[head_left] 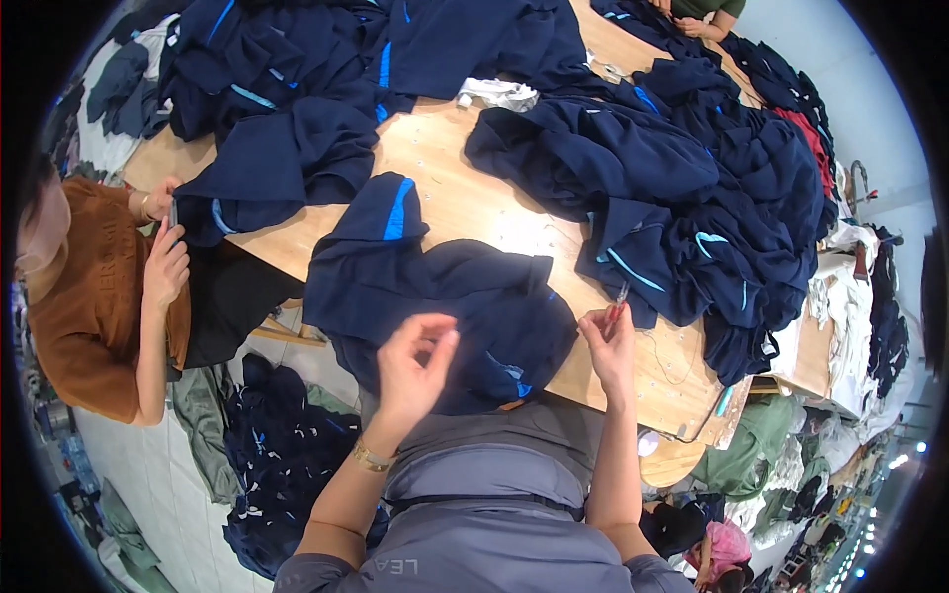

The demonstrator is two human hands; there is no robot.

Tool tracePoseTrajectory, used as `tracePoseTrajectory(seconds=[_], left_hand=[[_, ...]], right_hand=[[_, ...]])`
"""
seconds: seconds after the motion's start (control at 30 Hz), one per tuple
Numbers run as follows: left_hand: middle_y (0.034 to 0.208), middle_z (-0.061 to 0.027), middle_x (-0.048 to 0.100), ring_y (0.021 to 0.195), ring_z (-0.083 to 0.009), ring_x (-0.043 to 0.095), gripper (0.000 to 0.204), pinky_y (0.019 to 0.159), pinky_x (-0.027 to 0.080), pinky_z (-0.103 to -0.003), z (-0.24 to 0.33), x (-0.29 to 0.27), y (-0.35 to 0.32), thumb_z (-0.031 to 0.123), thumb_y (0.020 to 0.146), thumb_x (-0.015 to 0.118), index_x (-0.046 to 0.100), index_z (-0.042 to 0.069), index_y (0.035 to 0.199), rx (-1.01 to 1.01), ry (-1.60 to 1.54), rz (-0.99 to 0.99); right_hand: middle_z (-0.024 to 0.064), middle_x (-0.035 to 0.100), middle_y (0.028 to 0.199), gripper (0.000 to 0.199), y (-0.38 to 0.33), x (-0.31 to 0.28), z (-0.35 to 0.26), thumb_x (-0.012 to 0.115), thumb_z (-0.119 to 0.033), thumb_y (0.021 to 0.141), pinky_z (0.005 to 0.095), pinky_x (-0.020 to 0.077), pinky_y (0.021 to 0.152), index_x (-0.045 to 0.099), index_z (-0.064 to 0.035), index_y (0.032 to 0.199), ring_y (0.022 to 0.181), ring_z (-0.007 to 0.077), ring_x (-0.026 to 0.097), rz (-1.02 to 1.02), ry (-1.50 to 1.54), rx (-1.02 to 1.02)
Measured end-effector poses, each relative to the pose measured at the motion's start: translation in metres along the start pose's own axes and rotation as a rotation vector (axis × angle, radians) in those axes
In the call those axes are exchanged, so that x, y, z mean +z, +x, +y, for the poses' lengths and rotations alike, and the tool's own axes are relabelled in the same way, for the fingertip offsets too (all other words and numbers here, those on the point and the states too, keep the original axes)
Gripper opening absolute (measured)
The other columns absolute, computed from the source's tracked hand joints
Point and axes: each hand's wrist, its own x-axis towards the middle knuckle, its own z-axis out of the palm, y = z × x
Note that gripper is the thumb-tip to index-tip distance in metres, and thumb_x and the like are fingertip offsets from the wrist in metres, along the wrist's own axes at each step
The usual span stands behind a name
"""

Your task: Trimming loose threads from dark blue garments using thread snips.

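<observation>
A dark navy garment (445, 296) with bright blue trim lies in front of me, spread over the table's near edge and onto my lap. My left hand (415, 368) hovers over its near part, slightly blurred, the fingers bent and a gap between them and the thumb; nothing shows in it. At the garment's right side, my right hand (610, 341) is closed around small thread snips (620, 299) with red on the handle, their tip pointing away from me. Beside that hand lies a heap of navy garments (682, 227) with light blue trim.
The wooden table (435, 148) carries more navy garments (287, 89) at the far left and a white bundle (499, 94). At left, a co-worker in a brown top (109, 287) handles a garment. Another person's arm (707, 25) shows at the far right. Dark clothes (282, 445) are piled on the floor.
</observation>
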Motion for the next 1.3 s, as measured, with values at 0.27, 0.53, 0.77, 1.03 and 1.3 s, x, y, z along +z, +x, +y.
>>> tracePoseTrajectory(seconds=[0.27,0.53,0.77,1.03,1.3], left_hand=[[0.106,-0.007,0.061,0.091,-0.0156,0.062,0.028,0.071,0.051,-0.029,-0.007,0.06,-0.034,0.02,0.094,0.051,0.051,0.005,0.118,-0.953,-0.879,-0.661],[0.115,-0.0039,0.051,0.107,-0.016,0.049,0.051,0.093,0.04,-0.035,0.018,0.091,-0.05,0.05,0.095,0.037,0.044,0.009,0.124,-0.916,-1.227,-0.579],[0.107,-0.0043,0.057,0.102,-0.0142,0.053,0.019,0.087,0.042,-0.034,0.037,0.067,-0.026,0.026,0.097,0.044,0.05,0.011,0.106,-0.326,-1.027,-0.037],[0.091,-0.0001,0.059,0.081,-0.0097,0.057,0.011,0.07,0.051,-0.029,0.022,0.03,-0.016,0.012,0.092,0.054,0.048,0.013,0.102,-0.307,-1.006,0.207],[0.093,-0.0014,0.059,0.084,-0.0109,0.061,0.019,0.074,0.056,-0.029,0.01,0.018,-0.016,0.008,0.092,0.051,0.044,0.012,0.109,-0.183,-1.014,0.167]], right_hand=[[0.0045,0.058,0.072,0.029,-0.011,0.019,0.007,0.068,-0.008,0.081,0.0232,0.0425,0.052,0.042,-0.0035,0.093,0.059,0.0098,0.053,-0.015,-0.098,0.019],[0.0029,0.053,0.075,0.031,-0.031,0.032,-0.063,0.064,-0.001,0.082,0.0188,0.0296,0.041,0.034,-0.0112,0.085,0.05,0.0044,0.04,-0.083,0.563,0.251],[0.0052,0.052,0.082,0.035,-0.051,0.063,-0.076,0.061,0.005,0.082,0.0189,0.0327,0.039,0.03,-0.011,0.081,0.049,0.0053,0.042,-0.007,0.779,0.161],[-0.0005,0.049,0.073,0.03,-0.049,0.084,-0.065,0.063,-0.002,0.084,0.0166,0.0347,0.054,0.034,-0.0089,0.078,0.06,0.003,0.041,-0.099,0.554,0.027],[0.0018,0.048,0.087,0.021,-0.03,0.081,-0.073,0.06,0.001,0.084,0.0175,0.0366,0.051,0.042,-0.0056,0.092,0.064,0.0031,0.045,-0.297,0.252,-0.05]])
